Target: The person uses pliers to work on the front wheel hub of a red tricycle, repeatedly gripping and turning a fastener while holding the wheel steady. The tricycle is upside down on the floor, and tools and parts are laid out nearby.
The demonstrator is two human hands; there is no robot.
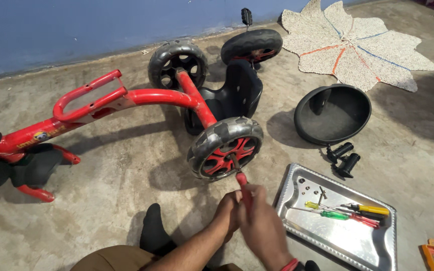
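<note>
Trike on its side, rear wheel hub being worked on

The red trike (141,98) was laid on the concrete floor (116,165) with the near wheel (225,148) turned up, and a red-handled tool (241,179) was held against its hub, both hands wrapped around the handle: right hand (261,221) closed over it, left hand (227,211) clasped just beside it. Judging by what was already off, the job looked partway done: a black basket (333,113) and two black grips (344,158) were set apart on the floor, and small screws were dropped in the metal tray (347,241) next to the spare screwdrivers (350,212). All three wheels and the black seat (237,93) were still on, so plenty seemed left.
</note>
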